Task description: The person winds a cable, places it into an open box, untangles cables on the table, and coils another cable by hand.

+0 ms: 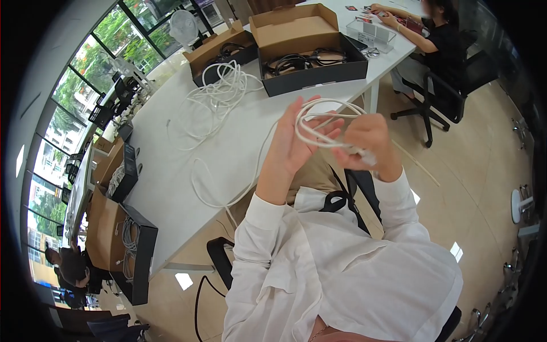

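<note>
My left hand (289, 147) has its palm turned up, with loops of a white cable (329, 101) resting in its curled fingers. On the other side of the loops, my right hand (369, 137) is closed around the same cable, and a pale connector (367, 158) shows below its fingers. From the coil, a long strand (219, 206) trails down and across the table edge toward my lap. Beyond my hands on the white table (171, 194), a loose tangle of white cable (225, 94) lies spread out.
Two open black boxes with dark cables, a large one (316, 77) and a smaller one (225, 57), stand at the back. Two more, one with grey cables (145, 242) and one with white (128, 174), line the left edge. A seated person (439, 45) works at the far right.
</note>
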`<action>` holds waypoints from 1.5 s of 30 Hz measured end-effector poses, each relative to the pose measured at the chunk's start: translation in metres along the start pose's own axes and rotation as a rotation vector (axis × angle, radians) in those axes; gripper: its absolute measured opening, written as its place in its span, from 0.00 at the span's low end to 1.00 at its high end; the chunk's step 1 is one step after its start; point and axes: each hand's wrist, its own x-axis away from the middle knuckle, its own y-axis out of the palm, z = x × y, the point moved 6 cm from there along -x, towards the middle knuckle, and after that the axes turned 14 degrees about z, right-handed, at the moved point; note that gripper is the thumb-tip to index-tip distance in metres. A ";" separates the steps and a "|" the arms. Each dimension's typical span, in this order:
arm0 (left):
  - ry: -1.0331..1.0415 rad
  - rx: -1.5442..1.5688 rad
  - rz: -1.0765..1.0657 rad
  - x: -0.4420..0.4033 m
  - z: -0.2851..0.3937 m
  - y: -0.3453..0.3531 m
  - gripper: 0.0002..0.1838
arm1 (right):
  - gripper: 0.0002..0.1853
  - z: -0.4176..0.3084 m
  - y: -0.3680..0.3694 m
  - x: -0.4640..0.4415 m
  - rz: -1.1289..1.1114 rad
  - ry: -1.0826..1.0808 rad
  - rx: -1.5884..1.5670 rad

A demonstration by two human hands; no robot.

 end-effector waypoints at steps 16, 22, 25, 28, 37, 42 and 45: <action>0.443 -0.470 0.172 0.025 0.048 -0.010 0.18 | 0.05 0.019 0.087 0.057 -0.542 0.205 0.308; 0.277 -0.326 0.076 0.017 0.035 -0.016 0.10 | 0.11 0.029 0.090 0.067 -0.658 0.287 0.413; 0.292 -0.300 0.082 0.015 0.037 -0.020 0.09 | 0.17 0.014 0.080 0.052 -0.563 0.344 0.022; 0.261 -0.306 0.117 0.019 0.041 -0.028 0.08 | 0.22 -0.002 0.059 0.025 -0.461 0.376 -0.272; 0.167 -0.333 -0.003 0.024 0.025 -0.014 0.10 | 0.16 0.055 0.050 0.050 -0.154 1.091 -0.534; 0.348 -0.427 0.091 0.019 0.026 -0.018 0.17 | 0.13 0.041 0.040 0.048 -0.208 1.540 -1.230; 0.448 -0.462 0.145 0.009 0.025 -0.030 0.20 | 0.13 0.050 0.044 0.055 -0.123 1.526 -1.099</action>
